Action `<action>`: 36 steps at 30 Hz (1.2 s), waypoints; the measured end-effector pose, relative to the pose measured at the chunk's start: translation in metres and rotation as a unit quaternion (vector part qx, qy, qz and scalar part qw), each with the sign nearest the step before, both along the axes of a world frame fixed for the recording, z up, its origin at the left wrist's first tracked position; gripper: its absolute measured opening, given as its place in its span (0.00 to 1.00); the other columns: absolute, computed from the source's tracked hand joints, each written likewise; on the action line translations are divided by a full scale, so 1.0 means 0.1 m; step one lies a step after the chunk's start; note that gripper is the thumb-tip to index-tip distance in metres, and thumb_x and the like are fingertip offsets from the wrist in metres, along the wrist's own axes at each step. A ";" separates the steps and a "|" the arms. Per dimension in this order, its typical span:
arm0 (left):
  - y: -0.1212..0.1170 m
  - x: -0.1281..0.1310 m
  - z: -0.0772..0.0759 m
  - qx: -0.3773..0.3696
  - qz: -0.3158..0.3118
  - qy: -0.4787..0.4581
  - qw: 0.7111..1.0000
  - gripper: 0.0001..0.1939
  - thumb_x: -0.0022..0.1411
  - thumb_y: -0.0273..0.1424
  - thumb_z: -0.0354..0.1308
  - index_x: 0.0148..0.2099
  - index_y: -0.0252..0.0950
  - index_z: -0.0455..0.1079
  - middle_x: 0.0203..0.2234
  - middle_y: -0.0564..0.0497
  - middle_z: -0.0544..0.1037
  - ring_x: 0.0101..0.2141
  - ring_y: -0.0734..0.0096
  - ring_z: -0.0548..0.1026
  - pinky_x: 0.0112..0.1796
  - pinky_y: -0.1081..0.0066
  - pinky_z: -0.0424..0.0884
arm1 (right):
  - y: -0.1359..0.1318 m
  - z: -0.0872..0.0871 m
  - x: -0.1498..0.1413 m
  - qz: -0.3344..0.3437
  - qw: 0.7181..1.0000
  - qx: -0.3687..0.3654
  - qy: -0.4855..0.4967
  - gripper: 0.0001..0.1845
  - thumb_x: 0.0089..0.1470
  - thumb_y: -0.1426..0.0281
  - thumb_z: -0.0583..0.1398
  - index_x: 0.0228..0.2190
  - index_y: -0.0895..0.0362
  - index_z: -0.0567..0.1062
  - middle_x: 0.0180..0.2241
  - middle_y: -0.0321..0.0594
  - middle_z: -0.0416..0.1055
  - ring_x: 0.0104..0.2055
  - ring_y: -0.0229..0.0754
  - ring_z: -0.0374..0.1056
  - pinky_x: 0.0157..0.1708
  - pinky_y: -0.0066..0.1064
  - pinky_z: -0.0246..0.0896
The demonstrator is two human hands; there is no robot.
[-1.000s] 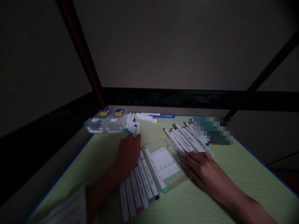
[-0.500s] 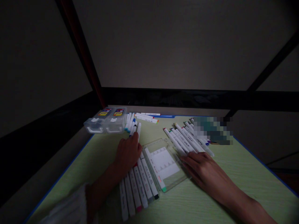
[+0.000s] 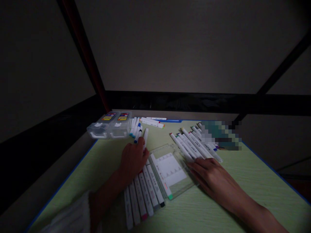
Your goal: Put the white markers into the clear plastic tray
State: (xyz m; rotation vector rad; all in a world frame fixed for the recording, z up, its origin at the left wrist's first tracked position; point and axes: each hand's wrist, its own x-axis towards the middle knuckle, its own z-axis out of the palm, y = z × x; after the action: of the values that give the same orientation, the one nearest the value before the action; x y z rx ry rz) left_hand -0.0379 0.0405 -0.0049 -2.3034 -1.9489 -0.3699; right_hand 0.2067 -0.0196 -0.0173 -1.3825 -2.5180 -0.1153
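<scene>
My left hand (image 3: pixel 133 157) is closed around a white marker (image 3: pixel 145 136), whose far end points away from me and leans slightly right. Under and in front of that hand lies a row of white markers (image 3: pixel 141 197) with grey, pink and black ends. An open clear plastic case (image 3: pixel 187 186) sits between my hands, holding a white paper insert (image 3: pixel 173 171) and a green-ended marker (image 3: pixel 161 176). My right hand (image 3: pixel 209 173) rests at the case's right edge, fingers stretched out, by the near ends of a second group of markers (image 3: pixel 191 145). Its fingertips are partly hidden.
Two closed clear cases (image 3: pixel 98 130) with handles stand at the back left. Beside them lie several blue-ended markers (image 3: pixel 135 126). Farther back are loose markers (image 3: pixel 153 123) and a blue strip (image 3: pixel 173 121). A blurred patch (image 3: pixel 222 136) covers something at the right of the table (image 3: pixel 243 181).
The marker in my left hand has tipped a little to the right, and the hand has shifted slightly with it. My right hand and the case have hardly moved.
</scene>
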 end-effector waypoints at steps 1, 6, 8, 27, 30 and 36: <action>0.00 0.00 0.00 0.003 -0.002 -0.005 1.000 0.08 0.56 0.30 0.48 0.40 0.35 0.60 0.27 0.50 0.74 0.29 0.65 0.73 0.33 0.68 0.65 | 0.00 0.00 0.00 0.000 1.000 0.002 0.000 0.16 0.56 0.72 0.46 0.33 0.57 0.73 0.30 0.45 0.70 0.30 0.44 0.66 0.31 0.40 0.57; -0.01 -0.01 0.01 0.025 -0.017 -0.013 0.999 0.07 0.56 0.29 0.47 0.39 0.35 0.60 0.26 0.50 0.74 0.28 0.66 0.73 0.32 0.69 0.65 | -0.01 0.01 -0.01 0.000 1.000 0.005 -0.011 0.15 0.56 0.72 0.47 0.35 0.58 0.72 0.31 0.45 0.70 0.31 0.43 0.66 0.31 0.38 0.58; -0.01 -0.02 0.00 0.040 -0.024 -0.016 0.999 0.06 0.56 0.29 0.47 0.38 0.35 0.60 0.26 0.51 0.73 0.27 0.66 0.72 0.31 0.69 0.65 | -0.01 0.01 -0.01 0.000 1.000 0.011 -0.010 0.15 0.56 0.72 0.47 0.35 0.57 0.72 0.30 0.44 0.70 0.31 0.43 0.66 0.31 0.38 0.58; 0.01 -0.05 -0.08 0.124 -0.131 -0.138 0.974 0.02 0.57 0.28 0.46 0.34 0.36 0.59 0.23 0.52 0.70 0.26 0.69 0.69 0.31 0.69 0.65 | -0.01 0.00 0.00 0.002 1.000 0.014 -0.010 0.16 0.56 0.73 0.46 0.35 0.57 0.73 0.31 0.45 0.70 0.31 0.44 0.66 0.30 0.40 0.58; 0.00 -0.05 -0.08 0.123 -0.142 -0.149 0.971 0.03 0.57 0.29 0.46 0.34 0.36 0.59 0.24 0.51 0.70 0.27 0.69 0.68 0.31 0.69 0.64 | -0.01 0.00 0.00 -0.001 1.000 0.009 -0.009 0.16 0.57 0.72 0.46 0.33 0.57 0.73 0.31 0.45 0.70 0.30 0.43 0.66 0.30 0.39 0.59; -0.01 -0.06 -0.08 0.140 -0.160 -0.154 0.965 0.05 0.58 0.30 0.45 0.34 0.35 0.60 0.24 0.51 0.69 0.28 0.69 0.67 0.31 0.69 0.64 | -0.01 0.00 0.00 -0.001 1.000 0.012 -0.014 0.15 0.56 0.72 0.47 0.34 0.57 0.73 0.31 0.44 0.69 0.31 0.43 0.66 0.31 0.38 0.59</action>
State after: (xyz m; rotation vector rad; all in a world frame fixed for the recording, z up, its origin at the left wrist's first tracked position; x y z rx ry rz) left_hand -0.0435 0.0390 -0.0132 -2.4774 -1.4967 -1.0182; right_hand 0.2063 -0.0209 -0.0172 -1.3841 -2.5292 -0.1663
